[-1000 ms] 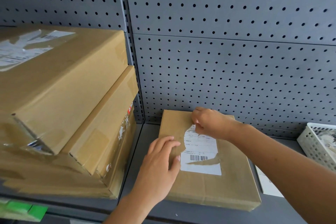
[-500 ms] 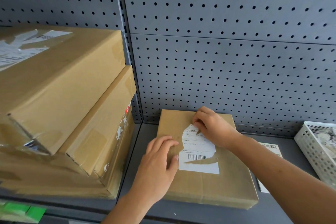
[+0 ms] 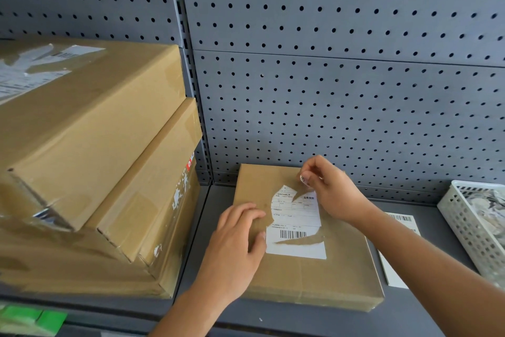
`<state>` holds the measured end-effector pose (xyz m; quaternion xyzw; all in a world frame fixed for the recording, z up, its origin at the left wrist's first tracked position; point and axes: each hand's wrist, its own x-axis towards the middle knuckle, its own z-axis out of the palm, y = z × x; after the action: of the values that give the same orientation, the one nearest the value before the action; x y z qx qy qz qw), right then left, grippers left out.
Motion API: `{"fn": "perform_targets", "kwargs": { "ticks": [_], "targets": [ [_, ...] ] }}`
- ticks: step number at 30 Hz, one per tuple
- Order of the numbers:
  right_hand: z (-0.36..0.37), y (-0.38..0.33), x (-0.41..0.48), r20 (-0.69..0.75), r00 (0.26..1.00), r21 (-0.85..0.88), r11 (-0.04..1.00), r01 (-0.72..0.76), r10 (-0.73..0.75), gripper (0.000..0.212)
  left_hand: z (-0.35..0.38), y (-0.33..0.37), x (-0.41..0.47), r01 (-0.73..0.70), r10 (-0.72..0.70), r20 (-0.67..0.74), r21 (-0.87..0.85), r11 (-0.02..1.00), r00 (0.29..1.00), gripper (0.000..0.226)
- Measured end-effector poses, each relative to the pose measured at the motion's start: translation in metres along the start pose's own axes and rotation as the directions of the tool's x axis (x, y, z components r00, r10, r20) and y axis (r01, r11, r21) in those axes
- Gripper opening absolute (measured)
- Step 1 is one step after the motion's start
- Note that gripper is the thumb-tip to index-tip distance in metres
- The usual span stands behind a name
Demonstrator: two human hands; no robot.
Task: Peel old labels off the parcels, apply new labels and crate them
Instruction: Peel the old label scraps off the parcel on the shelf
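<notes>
A flat brown parcel (image 3: 322, 279) lies on the grey shelf (image 3: 426, 306). On its top sits a white old label (image 3: 296, 227), torn and partly peeled, with a barcode in its lower half. My left hand (image 3: 236, 243) rests flat on the parcel's left side, fingers touching the label's left edge. Above the label's top, my right hand (image 3: 332, 189) pinches a small torn strip of label (image 3: 304, 179), lifted off the cardboard.
A stack of large cardboard boxes (image 3: 90, 161) fills the left of the shelf. A sheet of white labels (image 3: 396, 254) lies right of the parcel, partly under my right arm. A white perforated basket (image 3: 475, 224) with paper scraps stands far right. A pegboard wall (image 3: 328, 77) is behind.
My right hand has torn a small piece from the label's top and lifted it up and to the right. The left hand has stayed pressed on the parcel.
</notes>
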<state>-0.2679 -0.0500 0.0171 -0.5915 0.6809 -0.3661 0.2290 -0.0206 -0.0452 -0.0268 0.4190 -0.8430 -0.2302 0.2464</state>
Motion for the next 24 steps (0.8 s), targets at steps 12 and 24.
{"fn": "perform_targets", "kwargs": {
  "ticks": [12, 24],
  "targets": [
    [0.021, -0.004, 0.008, 0.059, 0.998, -0.266, 0.963, 0.052, -0.038, 0.027, -0.001, 0.001, -0.001, 0.001, -0.001, 0.000, -0.006, 1.000, 1.000, 0.032],
    [0.036, -0.002, 0.008, 0.054, 0.997, -0.325, 0.943, 0.064, -0.050, 0.026, 0.000, 0.002, 0.000, 0.007, -0.007, 0.005, 0.004, 1.000, 1.000, 0.031]
  ]
}}
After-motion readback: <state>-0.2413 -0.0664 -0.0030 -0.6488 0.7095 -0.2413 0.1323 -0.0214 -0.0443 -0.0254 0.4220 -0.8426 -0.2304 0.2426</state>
